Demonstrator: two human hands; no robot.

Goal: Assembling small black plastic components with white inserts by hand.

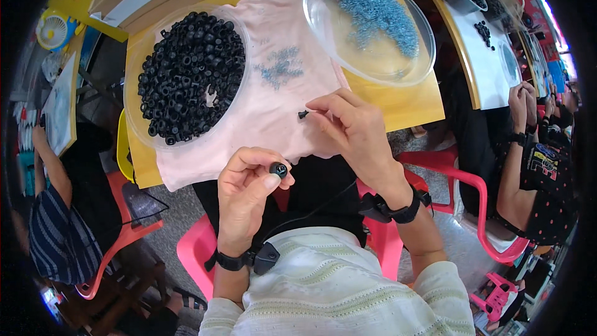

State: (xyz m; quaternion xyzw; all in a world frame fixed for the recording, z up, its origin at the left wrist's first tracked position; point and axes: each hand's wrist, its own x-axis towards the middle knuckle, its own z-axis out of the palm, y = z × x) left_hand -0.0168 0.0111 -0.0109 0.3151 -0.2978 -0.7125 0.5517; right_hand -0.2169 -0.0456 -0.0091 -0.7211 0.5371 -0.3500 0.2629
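black cap (278, 170) sits in the left hand (244, 191), pinched by thumb and finger, near soft pink cloth (273, 121). the right hand (351, 121) pinches a small black bit (303, 114) over it. best hold both lightly and keep the black cap still. it looks round, hard and shiny.

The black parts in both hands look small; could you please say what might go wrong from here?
The small black piece pinched at one end by the right hand might slip. The round black piece in the left hand, near the front of the pale pink cloth, could drop past it. Loose bluish wiry pieces on that cloth may scatter if brushed.
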